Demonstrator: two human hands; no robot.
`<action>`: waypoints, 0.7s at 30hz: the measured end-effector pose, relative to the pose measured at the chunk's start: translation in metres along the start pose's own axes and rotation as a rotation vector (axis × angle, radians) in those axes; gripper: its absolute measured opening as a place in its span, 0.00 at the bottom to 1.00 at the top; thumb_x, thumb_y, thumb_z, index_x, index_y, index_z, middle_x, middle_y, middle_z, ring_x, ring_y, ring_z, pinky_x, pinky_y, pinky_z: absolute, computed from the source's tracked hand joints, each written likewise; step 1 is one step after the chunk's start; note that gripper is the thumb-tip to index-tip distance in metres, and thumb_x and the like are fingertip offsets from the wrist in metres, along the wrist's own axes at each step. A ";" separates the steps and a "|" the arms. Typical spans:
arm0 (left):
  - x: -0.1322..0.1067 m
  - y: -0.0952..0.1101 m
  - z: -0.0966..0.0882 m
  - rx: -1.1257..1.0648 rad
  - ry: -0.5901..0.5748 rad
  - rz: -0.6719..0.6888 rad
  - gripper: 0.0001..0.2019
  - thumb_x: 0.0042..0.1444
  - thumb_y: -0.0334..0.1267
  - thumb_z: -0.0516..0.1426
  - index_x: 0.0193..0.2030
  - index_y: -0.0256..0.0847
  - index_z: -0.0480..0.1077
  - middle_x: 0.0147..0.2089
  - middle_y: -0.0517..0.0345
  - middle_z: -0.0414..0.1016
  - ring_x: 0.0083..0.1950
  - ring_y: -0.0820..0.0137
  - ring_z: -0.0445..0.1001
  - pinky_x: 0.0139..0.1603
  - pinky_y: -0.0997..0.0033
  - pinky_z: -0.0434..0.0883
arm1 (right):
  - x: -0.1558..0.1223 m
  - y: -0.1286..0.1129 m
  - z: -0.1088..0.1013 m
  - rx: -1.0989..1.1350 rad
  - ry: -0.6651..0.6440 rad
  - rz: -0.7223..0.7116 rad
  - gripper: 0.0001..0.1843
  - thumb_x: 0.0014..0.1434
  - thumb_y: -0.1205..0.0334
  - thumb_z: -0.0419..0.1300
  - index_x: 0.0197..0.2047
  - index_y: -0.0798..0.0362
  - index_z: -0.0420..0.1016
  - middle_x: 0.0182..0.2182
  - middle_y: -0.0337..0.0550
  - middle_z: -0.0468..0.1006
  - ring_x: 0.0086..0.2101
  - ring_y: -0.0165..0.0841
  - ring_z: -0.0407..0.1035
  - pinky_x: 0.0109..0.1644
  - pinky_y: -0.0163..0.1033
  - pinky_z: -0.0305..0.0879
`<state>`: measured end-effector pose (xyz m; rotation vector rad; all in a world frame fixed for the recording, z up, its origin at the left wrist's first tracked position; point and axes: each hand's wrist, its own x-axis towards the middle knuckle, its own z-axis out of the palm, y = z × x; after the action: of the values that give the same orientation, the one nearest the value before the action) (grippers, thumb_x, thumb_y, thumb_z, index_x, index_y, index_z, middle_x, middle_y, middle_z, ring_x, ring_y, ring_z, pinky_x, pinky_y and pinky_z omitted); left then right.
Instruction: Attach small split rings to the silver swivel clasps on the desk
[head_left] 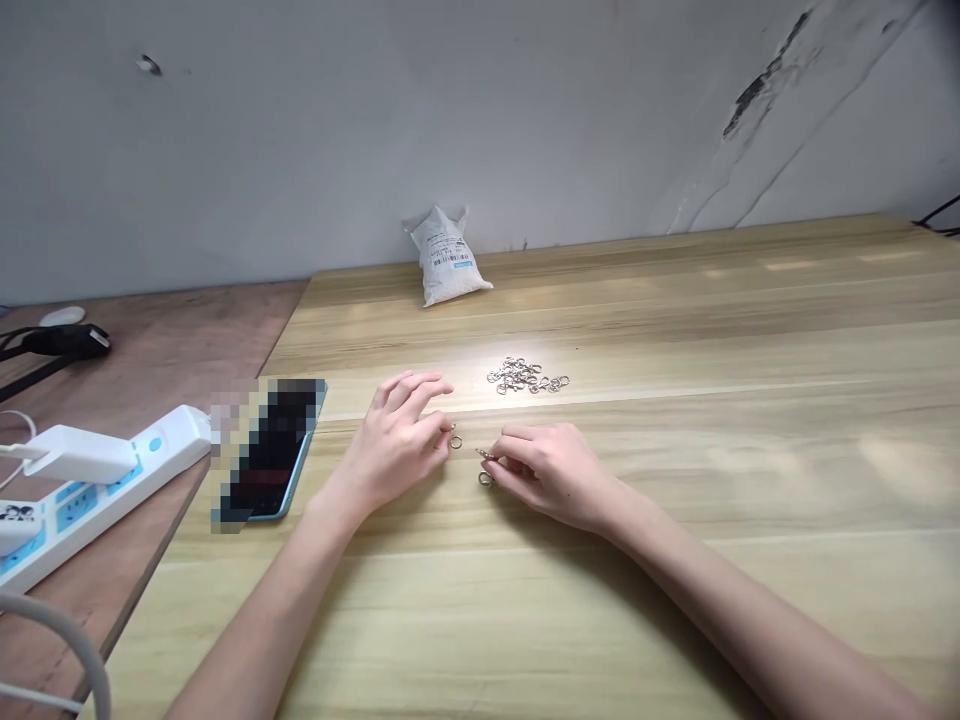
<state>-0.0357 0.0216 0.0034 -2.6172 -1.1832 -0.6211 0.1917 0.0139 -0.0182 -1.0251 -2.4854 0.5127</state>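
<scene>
My left hand pinches a small metal ring at the tips of its thumb and index finger, its other fingers stretched forward. Just to the right, my right hand is closed in a pinch on a small metal clasp. Below those fingertips hangs or lies a second ring; whether it joins the clasp I cannot tell. Beyond both hands lies a loose pile of metal clasps with rings on the wooden table.
A phone, partly blurred out, lies left of my left hand. Against the wall leans a white labelled packet. On the lower brown surface at left are a white power strip with plugged-in chargers and a black cable connector.
</scene>
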 end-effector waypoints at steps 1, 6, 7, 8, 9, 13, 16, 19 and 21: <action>-0.001 -0.003 -0.001 0.013 -0.024 0.012 0.06 0.55 0.28 0.57 0.30 0.42 0.73 0.53 0.51 0.75 0.59 0.57 0.69 0.60 0.50 0.64 | 0.000 0.003 -0.001 -0.013 -0.006 -0.002 0.16 0.66 0.59 0.51 0.32 0.53 0.76 0.28 0.42 0.77 0.25 0.28 0.64 0.27 0.38 0.43; -0.004 -0.008 -0.004 -0.072 -0.135 -0.007 0.05 0.58 0.32 0.57 0.33 0.43 0.73 0.51 0.52 0.75 0.58 0.58 0.68 0.57 0.54 0.65 | 0.002 0.010 -0.002 -0.077 -0.004 -0.004 0.16 0.66 0.59 0.51 0.34 0.52 0.79 0.29 0.42 0.76 0.25 0.28 0.63 0.26 0.37 0.42; -0.004 -0.008 -0.004 -0.105 -0.147 -0.028 0.04 0.58 0.33 0.57 0.34 0.43 0.73 0.51 0.52 0.74 0.58 0.59 0.68 0.57 0.55 0.65 | 0.002 0.009 -0.003 -0.087 -0.009 -0.008 0.16 0.66 0.60 0.51 0.35 0.51 0.79 0.29 0.42 0.76 0.25 0.27 0.62 0.26 0.37 0.42; -0.003 -0.007 -0.004 -0.134 -0.152 -0.055 0.04 0.59 0.33 0.56 0.36 0.43 0.73 0.51 0.52 0.74 0.57 0.60 0.68 0.57 0.55 0.64 | 0.002 0.009 -0.003 -0.094 -0.013 -0.013 0.16 0.66 0.60 0.51 0.35 0.51 0.80 0.29 0.42 0.76 0.25 0.27 0.62 0.26 0.37 0.42; -0.001 -0.006 -0.002 -0.156 -0.152 -0.086 0.04 0.60 0.34 0.56 0.38 0.43 0.73 0.51 0.52 0.74 0.56 0.60 0.68 0.56 0.55 0.64 | 0.002 0.008 -0.003 -0.100 -0.018 -0.020 0.16 0.66 0.60 0.51 0.36 0.51 0.80 0.29 0.42 0.75 0.24 0.27 0.61 0.26 0.37 0.41; 0.020 -0.005 0.011 -0.184 -0.153 -0.197 0.08 0.62 0.36 0.54 0.46 0.42 0.71 0.51 0.52 0.73 0.54 0.62 0.70 0.55 0.57 0.63 | 0.002 0.008 -0.002 -0.097 -0.021 -0.029 0.15 0.67 0.58 0.52 0.39 0.49 0.81 0.30 0.42 0.74 0.24 0.27 0.59 0.26 0.37 0.40; 0.047 -0.007 0.026 -0.165 -0.164 -0.228 0.11 0.63 0.36 0.54 0.50 0.42 0.71 0.50 0.53 0.73 0.52 0.64 0.71 0.55 0.59 0.63 | 0.002 0.008 -0.003 -0.077 -0.013 -0.020 0.14 0.66 0.57 0.54 0.40 0.48 0.81 0.29 0.41 0.73 0.24 0.26 0.58 0.26 0.36 0.40; 0.070 -0.009 0.037 -0.096 -0.242 -0.177 0.10 0.62 0.35 0.54 0.48 0.41 0.73 0.46 0.53 0.75 0.48 0.62 0.73 0.50 0.59 0.65 | 0.001 0.008 -0.004 -0.022 -0.012 -0.017 0.13 0.65 0.57 0.54 0.41 0.49 0.80 0.30 0.41 0.74 0.24 0.26 0.58 0.27 0.36 0.41; 0.079 -0.009 0.041 -0.077 -0.267 -0.152 0.09 0.62 0.33 0.54 0.42 0.41 0.75 0.41 0.54 0.75 0.45 0.62 0.74 0.47 0.60 0.65 | 0.001 0.009 -0.005 0.005 -0.011 -0.012 0.12 0.65 0.58 0.54 0.41 0.50 0.80 0.31 0.41 0.75 0.25 0.26 0.59 0.27 0.36 0.41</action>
<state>0.0157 0.0945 0.0028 -2.7582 -1.4739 -0.3551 0.1987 0.0208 -0.0179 -1.0069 -2.4971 0.5218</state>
